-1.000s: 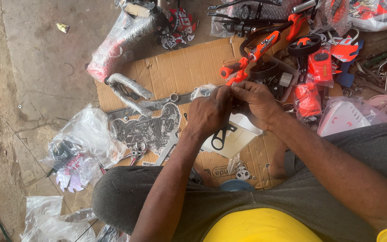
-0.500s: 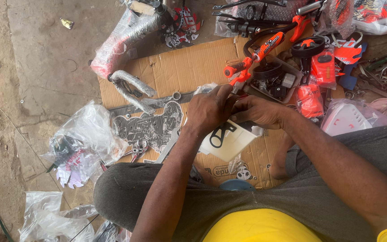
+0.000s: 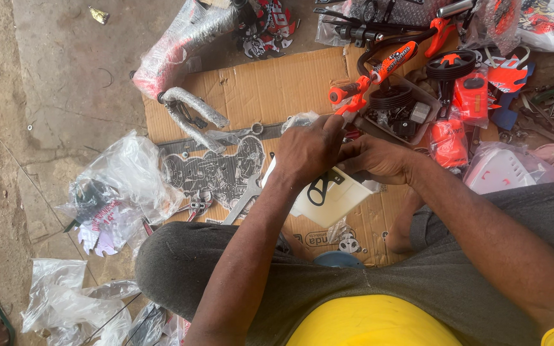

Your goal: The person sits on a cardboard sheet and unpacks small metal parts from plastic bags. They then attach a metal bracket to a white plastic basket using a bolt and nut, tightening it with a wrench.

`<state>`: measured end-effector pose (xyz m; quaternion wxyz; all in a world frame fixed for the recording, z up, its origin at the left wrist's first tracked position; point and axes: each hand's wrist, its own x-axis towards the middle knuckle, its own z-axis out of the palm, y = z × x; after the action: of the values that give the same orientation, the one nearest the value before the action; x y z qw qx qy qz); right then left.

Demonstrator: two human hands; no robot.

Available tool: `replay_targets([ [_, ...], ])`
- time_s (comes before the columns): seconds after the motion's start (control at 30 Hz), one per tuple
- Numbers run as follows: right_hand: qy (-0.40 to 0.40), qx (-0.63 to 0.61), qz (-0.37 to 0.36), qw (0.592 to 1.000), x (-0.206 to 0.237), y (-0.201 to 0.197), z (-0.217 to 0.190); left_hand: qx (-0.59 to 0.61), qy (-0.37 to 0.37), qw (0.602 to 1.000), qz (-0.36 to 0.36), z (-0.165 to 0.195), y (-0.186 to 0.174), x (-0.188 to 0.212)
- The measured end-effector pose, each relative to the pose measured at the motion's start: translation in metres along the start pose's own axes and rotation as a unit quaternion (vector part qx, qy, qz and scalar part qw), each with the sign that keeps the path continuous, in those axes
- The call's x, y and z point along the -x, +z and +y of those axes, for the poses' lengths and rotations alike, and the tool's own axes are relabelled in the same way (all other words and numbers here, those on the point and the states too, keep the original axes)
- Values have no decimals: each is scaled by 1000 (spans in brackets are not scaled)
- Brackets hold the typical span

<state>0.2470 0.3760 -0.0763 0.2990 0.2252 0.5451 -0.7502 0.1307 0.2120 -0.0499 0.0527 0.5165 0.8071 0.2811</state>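
Two hands met over one cardboard sheet [image 3: 277,90].
Left hand [image 3: 309,150] and right hand [image 3: 376,159] pinched something hidden; one tray [image 3: 426,96] at one o'clock held black parts.

Left hand [image 3: 309,150] and right hand [image 3: 379,160] are bunched together over the cardboard [image 3: 277,90], touching, fingers hiding whatever they pinch; black scissors [image 3: 318,189] lie on a white sheet [image 3: 341,198] just beneath.

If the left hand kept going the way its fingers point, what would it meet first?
Probably the orange handlebar grip just beyond the left hand, then the black tray of parts; depth is unclear, so it may pass above.
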Motion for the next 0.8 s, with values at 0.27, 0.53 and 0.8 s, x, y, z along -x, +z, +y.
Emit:
replay_targets([
  [0.27,12,-22,1,1000,1,4,-2,12,18,1000,17,3,-5,0],
  [0.53,-46,-15,-6,999,23,11,-18,-16,75,991,108,-3,-2,7],
  [0.8,-118,224,202,946,11,12,-15,-56,49,962,263,-14,-12,-1],
])
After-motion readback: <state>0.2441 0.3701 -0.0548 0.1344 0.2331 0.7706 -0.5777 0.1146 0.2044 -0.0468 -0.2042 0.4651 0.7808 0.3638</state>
